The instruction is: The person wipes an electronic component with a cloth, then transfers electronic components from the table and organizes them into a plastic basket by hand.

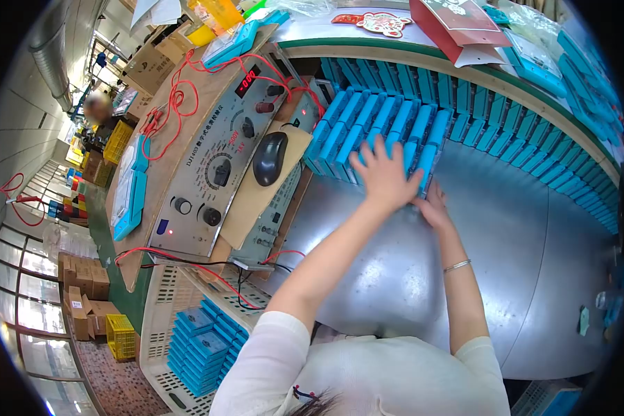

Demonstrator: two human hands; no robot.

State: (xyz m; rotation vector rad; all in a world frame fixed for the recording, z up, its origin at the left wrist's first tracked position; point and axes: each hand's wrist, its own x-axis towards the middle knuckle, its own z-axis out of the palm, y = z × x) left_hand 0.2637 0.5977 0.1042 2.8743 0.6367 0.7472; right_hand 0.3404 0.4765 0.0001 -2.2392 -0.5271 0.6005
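On the metal worktop stands a block of blue plastic-cased devices (378,128), set on edge side by side in a tight row. My left hand (385,177) lies over the near part of this block, fingers spread across the tops of several cases. My right hand (433,206) is at the near right corner of the block, its fingers stretched up against the end of the outermost blue case (430,152). Neither hand is wrapped round a case. The undersides of the fingers are hidden.
Behind the block, a long curved row of blue cases (506,139) lines the shelf's foot. On the left stand a grey test instrument (208,166) with red leads and a black computer mouse (270,159). A white crate (161,305) holds stacked blue cases. Another person (100,114) is far left.
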